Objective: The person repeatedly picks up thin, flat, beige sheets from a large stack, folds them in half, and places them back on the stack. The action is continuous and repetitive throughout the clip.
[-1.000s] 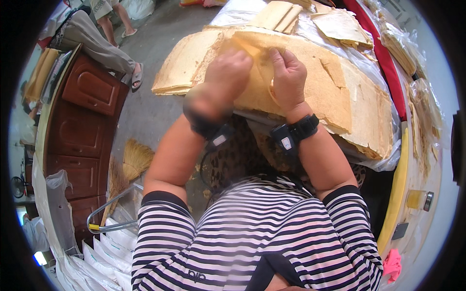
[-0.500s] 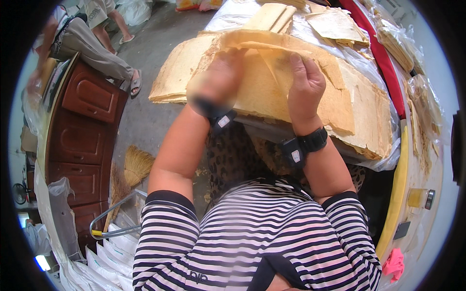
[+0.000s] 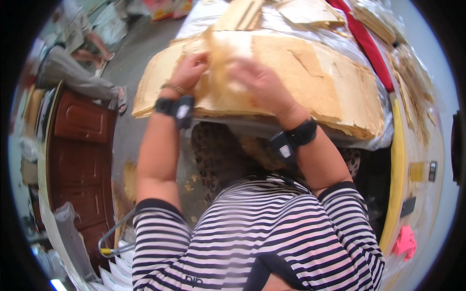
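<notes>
A thin, limp tan sheet [image 3: 221, 65] hangs upright between my hands, smeared by motion. My left hand [image 3: 188, 72] is closed, pinching its left edge. My right hand [image 3: 262, 82] is at the sheet's right side; its fingers are too blurred to show whether they grip it. Beneath both hands lies a wide, curved stack of similar tan sheets [image 3: 296, 63] with ragged edges. A loose top layer with a small tear shows on its right half.
More tan sheets [image 3: 310, 12] lie on plastic at the far side. To the right, a jar [image 3: 421, 171] and a pink cloth [image 3: 404, 242] rest on a ledge. A brown wooden cabinet [image 3: 80, 121] stands left; beyond it is another person's leg [image 3: 80, 72].
The sheet, spread wide between my hands before, is now bunched and upright. My left hand has moved left and my right hand inward; the view has shifted slightly.
</notes>
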`<state>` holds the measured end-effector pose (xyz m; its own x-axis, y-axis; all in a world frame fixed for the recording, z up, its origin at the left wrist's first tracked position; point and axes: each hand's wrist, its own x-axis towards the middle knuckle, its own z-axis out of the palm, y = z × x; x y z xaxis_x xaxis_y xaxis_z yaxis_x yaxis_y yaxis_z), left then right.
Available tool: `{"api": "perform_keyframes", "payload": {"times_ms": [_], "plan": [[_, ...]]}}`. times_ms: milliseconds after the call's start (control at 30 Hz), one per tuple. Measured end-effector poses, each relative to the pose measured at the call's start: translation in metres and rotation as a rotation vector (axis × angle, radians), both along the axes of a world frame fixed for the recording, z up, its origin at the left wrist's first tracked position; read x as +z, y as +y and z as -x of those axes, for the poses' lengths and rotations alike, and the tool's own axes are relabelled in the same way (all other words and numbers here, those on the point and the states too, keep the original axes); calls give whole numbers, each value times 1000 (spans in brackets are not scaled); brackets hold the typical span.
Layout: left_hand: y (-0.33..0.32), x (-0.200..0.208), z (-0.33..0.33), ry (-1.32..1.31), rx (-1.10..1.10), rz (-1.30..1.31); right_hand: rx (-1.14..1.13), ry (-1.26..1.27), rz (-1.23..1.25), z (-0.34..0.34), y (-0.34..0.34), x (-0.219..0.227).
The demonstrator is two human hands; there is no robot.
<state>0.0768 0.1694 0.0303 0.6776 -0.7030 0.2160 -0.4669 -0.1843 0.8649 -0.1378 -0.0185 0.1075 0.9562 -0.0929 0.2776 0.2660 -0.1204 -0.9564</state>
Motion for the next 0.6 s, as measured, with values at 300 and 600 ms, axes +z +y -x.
{"api": "perform_keyframes", "payload": {"times_ms": [300,600], "plan": [[71,16,126,907,309,714,-497,16,1242,55,-105,-10],[6,50,152,-282,614,302,-422,36,1265,50,-120,-59]]}}
